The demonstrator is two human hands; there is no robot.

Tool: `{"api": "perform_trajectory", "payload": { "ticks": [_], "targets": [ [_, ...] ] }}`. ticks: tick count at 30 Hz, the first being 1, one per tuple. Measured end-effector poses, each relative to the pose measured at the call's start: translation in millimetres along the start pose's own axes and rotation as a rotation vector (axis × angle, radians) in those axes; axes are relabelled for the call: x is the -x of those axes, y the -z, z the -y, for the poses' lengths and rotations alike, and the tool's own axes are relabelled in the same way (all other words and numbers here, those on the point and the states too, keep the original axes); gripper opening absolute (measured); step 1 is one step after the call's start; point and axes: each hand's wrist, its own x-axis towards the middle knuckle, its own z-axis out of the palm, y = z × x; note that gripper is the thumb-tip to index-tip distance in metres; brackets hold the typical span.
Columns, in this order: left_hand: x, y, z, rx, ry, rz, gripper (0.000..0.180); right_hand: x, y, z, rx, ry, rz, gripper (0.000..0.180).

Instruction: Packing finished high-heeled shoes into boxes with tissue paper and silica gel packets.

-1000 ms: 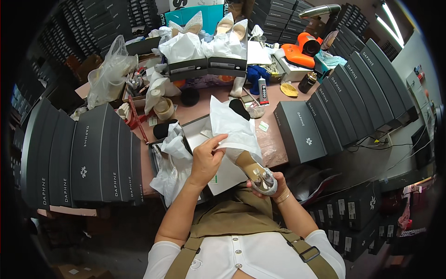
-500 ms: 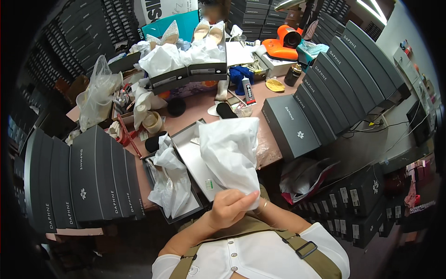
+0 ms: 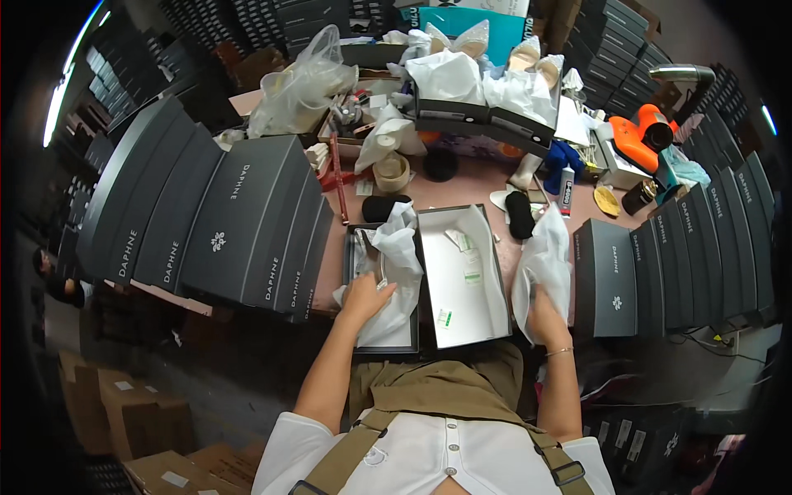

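Left grip (image 3: 363,293): palm down, fingers spread and pressed onto the white tissue paper (image 3: 394,272) that fills the open shoe box (image 3: 360,247); it rests on the paper rather than closing round it. Forearm runs up from the lower edge, bare, angled slightly right.

Right grip (image 3: 546,318): fingers curled shut on the lower edge of a second sheet of white tissue (image 3: 544,260), which stands up crumpled above the hand, just right of the box lid (image 3: 462,276). Thin bracelet at the wrist.

Containers:
- Shoe box, dark walls, sits at the near edge of the pink table (image 3: 470,177). Tissue bunches up at its far end and spills over the rim; whether a shoe lies beneath cannot be told.
- Box lid lies open side up, touching the box's right wall. White inside, holding only a few small paper slips and labels.
- Row of closed grey boxes (image 3: 231,223) stands on edge to the left, close beside the open box; another row (image 3: 676,247) to the right.
- Farther back, open dark boxes (image 3: 470,111) hold white tissue with pale shoes poking up.

Loose on the table: roll of tape (image 3: 392,172), black shoe insert (image 3: 520,214), clear plastic bag (image 3: 301,82), orange tool (image 3: 643,136) at far right.
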Motion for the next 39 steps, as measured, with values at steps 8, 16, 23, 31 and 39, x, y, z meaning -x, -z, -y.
{"api": "perform_trajectory", "payload": {
  "ticks": [8,16,23,31,39],
  "targets": [
    [27.1,42.4,38.9,0.541,0.006,-0.342,0.019,14.8,65.6,106.6,-0.904,0.359,0.063,0.042],
    [106.1,130.2,-67.6,-0.159,-0.977,0.197,0.028,-25.3,45.4,132.1,-1.364,0.588,1.051,0.096],
    [-12.2,146.6,-110.6,0.083,-1.017,0.165,0.048,34.4,56.5,64.3,-1.553,0.433,0.777,0.076],
    [-187.4,31.2,-29.4,-0.208,-0.253,-0.115,0.022,78.3,23.5,58.5,-2.022,0.309,0.266,0.066],
    [-40.9,127.5,-124.2,0.576,-0.401,-0.487,0.015,50.6,71.9,122.9,-1.997,0.221,0.492,0.074]
  ]
}}
